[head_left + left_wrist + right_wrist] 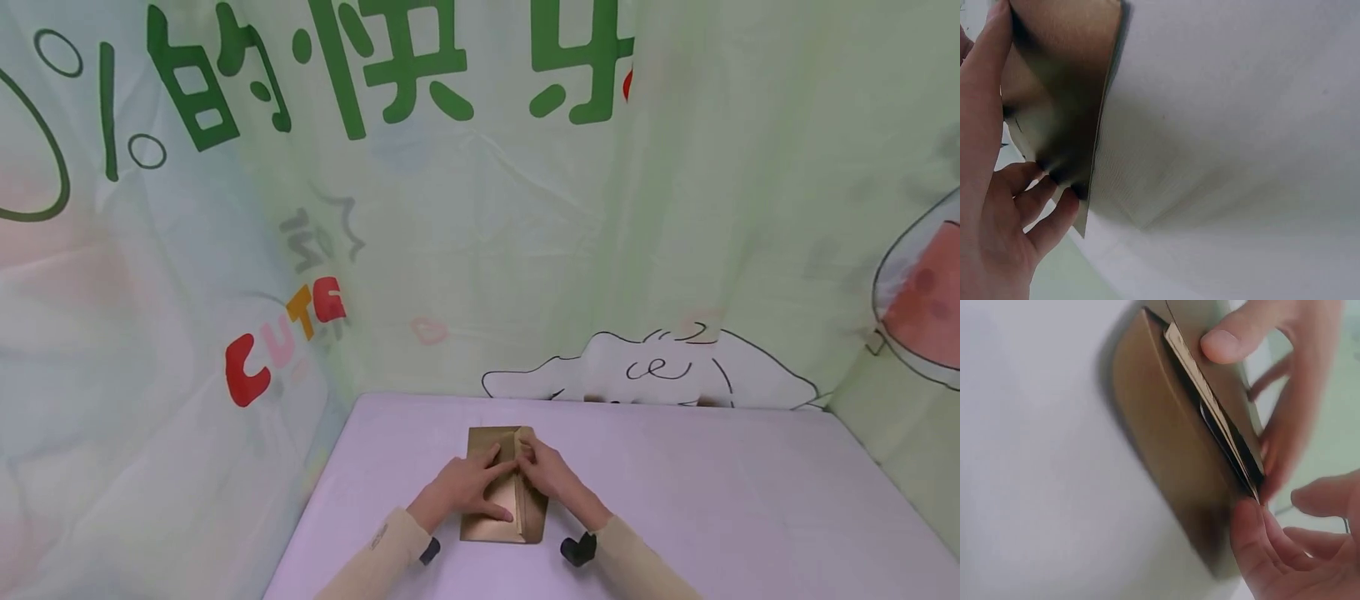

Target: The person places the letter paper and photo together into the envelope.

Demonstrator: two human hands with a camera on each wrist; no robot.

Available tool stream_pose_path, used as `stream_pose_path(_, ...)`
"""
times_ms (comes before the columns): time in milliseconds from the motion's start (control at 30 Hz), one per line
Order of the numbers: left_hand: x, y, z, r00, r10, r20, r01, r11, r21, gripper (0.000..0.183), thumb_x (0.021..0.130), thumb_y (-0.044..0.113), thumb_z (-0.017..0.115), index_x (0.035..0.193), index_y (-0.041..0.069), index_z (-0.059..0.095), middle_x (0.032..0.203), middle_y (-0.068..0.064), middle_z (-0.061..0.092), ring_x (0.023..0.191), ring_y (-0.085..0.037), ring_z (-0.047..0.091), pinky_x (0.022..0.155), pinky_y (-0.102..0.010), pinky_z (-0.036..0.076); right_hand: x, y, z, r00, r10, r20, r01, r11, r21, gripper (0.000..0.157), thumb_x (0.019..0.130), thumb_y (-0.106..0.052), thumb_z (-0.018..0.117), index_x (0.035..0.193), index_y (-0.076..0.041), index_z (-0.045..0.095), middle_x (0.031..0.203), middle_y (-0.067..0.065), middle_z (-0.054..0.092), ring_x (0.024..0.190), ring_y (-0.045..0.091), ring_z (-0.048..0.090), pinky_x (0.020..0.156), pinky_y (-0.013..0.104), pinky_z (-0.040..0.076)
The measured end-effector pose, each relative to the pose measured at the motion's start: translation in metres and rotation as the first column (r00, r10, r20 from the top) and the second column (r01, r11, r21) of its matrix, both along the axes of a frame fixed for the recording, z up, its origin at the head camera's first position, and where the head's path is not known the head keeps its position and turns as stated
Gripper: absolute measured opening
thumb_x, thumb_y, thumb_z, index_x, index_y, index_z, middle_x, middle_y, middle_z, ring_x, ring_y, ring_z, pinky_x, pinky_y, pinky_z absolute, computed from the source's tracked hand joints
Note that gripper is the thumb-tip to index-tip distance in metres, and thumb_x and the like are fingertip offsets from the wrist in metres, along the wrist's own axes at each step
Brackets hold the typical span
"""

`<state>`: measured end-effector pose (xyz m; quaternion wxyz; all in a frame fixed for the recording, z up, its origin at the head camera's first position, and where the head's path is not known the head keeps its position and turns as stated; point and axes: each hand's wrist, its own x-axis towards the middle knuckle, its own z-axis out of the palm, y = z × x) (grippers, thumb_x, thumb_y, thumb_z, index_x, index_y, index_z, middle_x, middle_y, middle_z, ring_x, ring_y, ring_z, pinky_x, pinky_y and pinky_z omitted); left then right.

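A flat brown kraft-paper envelope lies on the table with a lengthwise slit and a flap along its right side. My left hand rests spread on its left panel, thumb toward the near end. My right hand has its fingers bent at the slit near the far end, pinching the edge there, close to the left fingertips. In the right wrist view, a pale layered edge stands up in the slit beside the wide flap. The left wrist view shows the fingertips against the envelope's shaded face.
The pale lilac table stretches to both sides of the envelope. A printed curtain with green characters hangs behind and along the left and right. Dark wrist-camera mounts sit by both cuffs.
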<state>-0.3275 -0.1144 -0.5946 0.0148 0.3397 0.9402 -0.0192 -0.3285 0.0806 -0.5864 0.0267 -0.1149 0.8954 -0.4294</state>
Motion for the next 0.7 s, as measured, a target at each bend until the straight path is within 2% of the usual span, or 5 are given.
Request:
stream_pose_path(167,-0.001,-0.002,-0.01,0.999,0.013,-0.033,-0.013,1.0,0.009,0.09,0.072,0.083,0.035,0.145,0.031,0.026,0.149,-0.01,0.031,0.113,-0.025,0.056,0.074,-0.034,0.049,0.005,0.024,0.002,0.997,-0.058,0.048,0.06,0.997,-0.049,0.042,0.09,-0.009,0.052,0.13,0.0,0.044,0.096,0.012,0.062,0.07,0.015,0.057,0.055,0.027,0.046)
stream_pose_path(267,-0.001,-0.002,-0.014,0.999,0.022,-0.042,-0.021,1.0,0.013,0.087,0.075,0.081,0.033,0.144,0.028,0.03,0.149,-0.009,0.032,0.119,-0.026,0.052,0.082,-0.037,0.048,0.007,0.043,-0.002,0.993,-0.102,0.064,0.104,0.994,-0.019,0.042,0.09,-0.011,0.053,0.131,-0.002,0.044,0.093,0.008,0.06,0.069,0.013,0.056,0.056,0.026,0.046)
stream_pose_path(400,0.0,-0.005,-0.017,0.996,0.018,-0.086,-0.017,1.0,0.014,0.081,0.079,0.077,0.033,0.142,0.026,0.033,0.147,-0.01,0.035,0.122,-0.027,0.05,0.083,-0.038,0.048,0.01,0.066,-0.004,0.99,-0.139,0.038,0.136,0.988,0.068,0.043,0.089,-0.012,0.055,0.13,-0.003,0.045,0.093,0.007,0.059,0.072,0.012,0.055,0.061,0.027,0.047)
stream_pose_path(567,-0.001,-0.007,-0.024,0.985,0.017,-0.173,-0.014,1.0,0.018,0.075,0.083,0.072,0.035,0.141,0.025,0.037,0.143,-0.009,0.041,0.125,-0.026,0.047,0.083,-0.038,0.048,0.017,0.089,-0.004,0.987,-0.129,-0.093,0.146,0.967,0.208,0.047,0.088,-0.013,0.058,0.131,0.001,0.043,0.096,0.01,0.059,0.084,0.019,0.057,0.073,0.035,0.049)
stream_pose_path(700,-0.004,-0.011,-0.026,0.958,0.014,-0.286,0.014,0.996,0.093,0.062,0.088,0.061,0.043,0.136,0.021,0.045,0.135,-0.008,0.05,0.114,-0.025,0.056,0.081,-0.038,0.049,0.025,0.107,-0.004,0.969,-0.106,-0.224,0.176,0.932,0.317,0.06,0.089,-0.023,0.059,0.137,0.001,0.034,0.115,0.023,0.054,0.101,0.036,0.055,0.086,0.048,0.045)
